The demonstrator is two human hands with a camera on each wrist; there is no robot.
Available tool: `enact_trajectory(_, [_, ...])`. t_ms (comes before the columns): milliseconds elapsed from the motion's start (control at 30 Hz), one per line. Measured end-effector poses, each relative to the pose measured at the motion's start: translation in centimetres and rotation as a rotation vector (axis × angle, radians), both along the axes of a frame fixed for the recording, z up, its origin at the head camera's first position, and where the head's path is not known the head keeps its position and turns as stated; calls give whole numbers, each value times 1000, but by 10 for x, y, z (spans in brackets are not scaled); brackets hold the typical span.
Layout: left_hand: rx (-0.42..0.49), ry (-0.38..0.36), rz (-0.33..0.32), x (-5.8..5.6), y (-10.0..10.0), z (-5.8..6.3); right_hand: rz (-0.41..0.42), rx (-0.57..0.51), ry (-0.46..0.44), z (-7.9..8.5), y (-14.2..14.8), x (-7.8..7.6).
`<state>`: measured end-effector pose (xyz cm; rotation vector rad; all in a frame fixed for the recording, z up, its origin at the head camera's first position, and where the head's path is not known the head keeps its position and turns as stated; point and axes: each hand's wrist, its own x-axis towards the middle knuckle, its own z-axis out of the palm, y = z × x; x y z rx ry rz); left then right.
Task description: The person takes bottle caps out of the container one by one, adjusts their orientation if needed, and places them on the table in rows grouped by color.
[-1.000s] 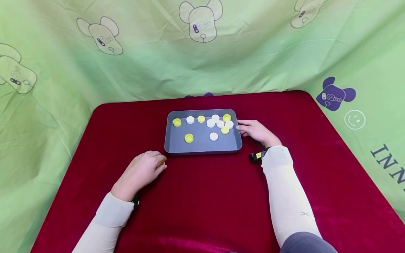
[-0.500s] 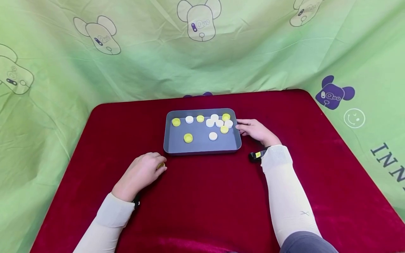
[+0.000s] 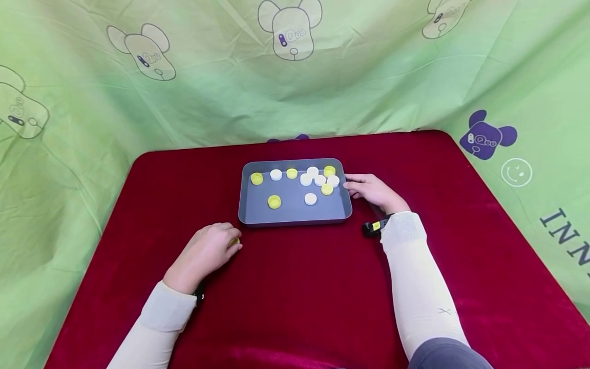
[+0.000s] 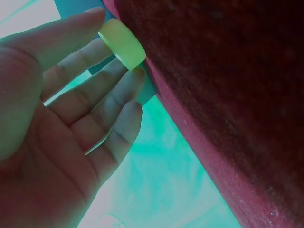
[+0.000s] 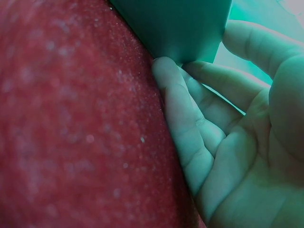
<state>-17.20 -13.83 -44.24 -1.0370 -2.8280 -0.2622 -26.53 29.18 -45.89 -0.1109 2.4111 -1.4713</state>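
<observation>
A yellow bottle cap [image 4: 122, 45] is pinched between the thumb and fingertips of my left hand [image 3: 206, 251], low over the red cloth, just off the tray's near left corner. In the head view the fingers hide most of that cap. The grey tray [image 3: 295, 215] lies flat with several white caps [image 3: 311, 199] and yellow caps [image 3: 274, 202] spread inside, some bunched at its right end. My right hand [image 3: 371, 191] holds the tray's right side, its thumb at the rim and its fingers low against the wall in the right wrist view.
Red velvet cloth [image 3: 299, 292] covers the table. A green printed curtain [image 3: 221, 92] hangs behind it and along both sides. A black wrist camera [image 3: 371, 228] sits under the right cuff.
Both hands and the caps stay as they were. The whole head view shifts very slightly at first, then holds still.
</observation>
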Motion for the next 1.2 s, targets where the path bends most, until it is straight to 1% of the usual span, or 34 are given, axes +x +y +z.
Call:
enact_trajectory(133, [-9, -18, 4, 0, 0, 0, -9, -2, -4, 0, -1, 0])
enact_trajectory(333, [-22, -50, 13, 2, -3, -1, 8, 1, -5, 1, -2, 1])
enact_trajectory(533, [-15, -68, 27, 1, -4, -1, 6, -1, 14, 1, -2, -3])
enact_trajectory(733, [-14, -91, 45, 2, -4, 0, 5, 7, 1, 0, -3, -3])
enact_trajectory(867, [-12, -97, 45, 2, -4, 1, 0, -1, -3, 0, -3, -2])
enact_trajectory(1033, [-8, -86, 38, 0, -3, 3, -2, 1, 10, -1, 0, -3])
enact_trajectory(1200, [-6, -98, 46, 1, -5, 6, 4, -1, -8, -2, 1, 0])
